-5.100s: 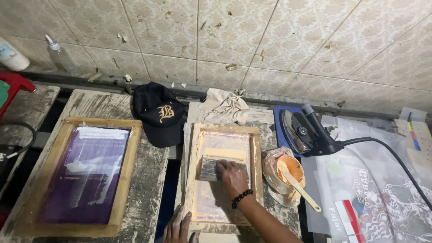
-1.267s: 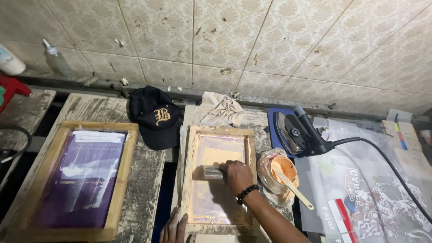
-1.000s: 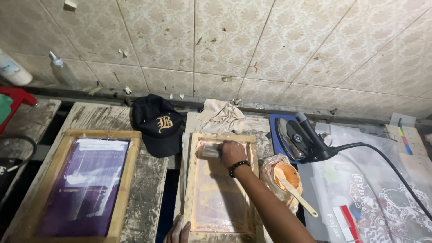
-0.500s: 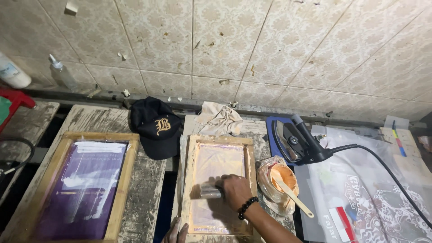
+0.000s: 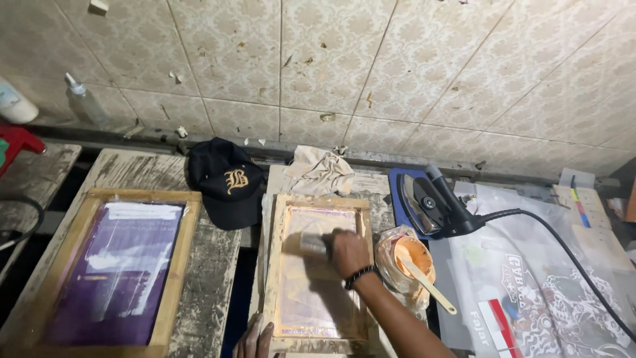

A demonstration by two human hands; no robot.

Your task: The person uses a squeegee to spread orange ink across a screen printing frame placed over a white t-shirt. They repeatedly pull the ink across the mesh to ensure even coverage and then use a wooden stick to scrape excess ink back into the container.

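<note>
Your right hand point(image 5: 350, 252) grips the blurred squeegee point(image 5: 314, 244) on the frame point(image 5: 273, 265); your left hand point(image 5: 255, 338), cut off, presses the frame's near edge, grip unclear.

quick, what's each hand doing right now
Left hand: resting on the bottom edge of the wooden frame, fingers flat.
Right hand: closed around the squeegee.

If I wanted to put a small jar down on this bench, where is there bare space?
Bare wood shows on the plank strip between the purple screen frame and the small wooden frame, below the black cap. Right of the small frame it is crowded: paint tub, iron, printed sheets. The right hand and left hand occupy that frame.
</note>
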